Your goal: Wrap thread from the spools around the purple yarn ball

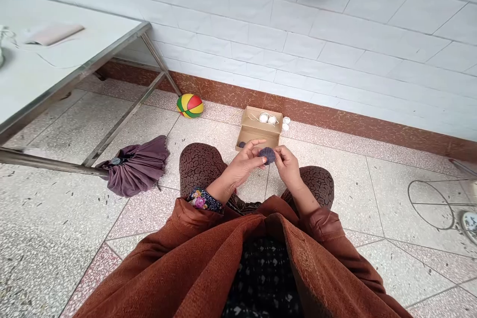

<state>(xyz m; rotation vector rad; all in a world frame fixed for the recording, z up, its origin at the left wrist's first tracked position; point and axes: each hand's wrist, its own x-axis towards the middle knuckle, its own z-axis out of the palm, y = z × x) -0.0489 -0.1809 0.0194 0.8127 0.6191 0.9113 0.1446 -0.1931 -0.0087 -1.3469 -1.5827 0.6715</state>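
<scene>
brown coat (179, 258) nearest; left fingers (255, 162), right fingers (283, 157) pinch dark ball (267, 155); cardboard box (259, 135) beyond.

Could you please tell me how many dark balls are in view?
2: one dark ball between left hand and right hand, another dark ball inside the cardboard box; the hands may hide more.
</scene>
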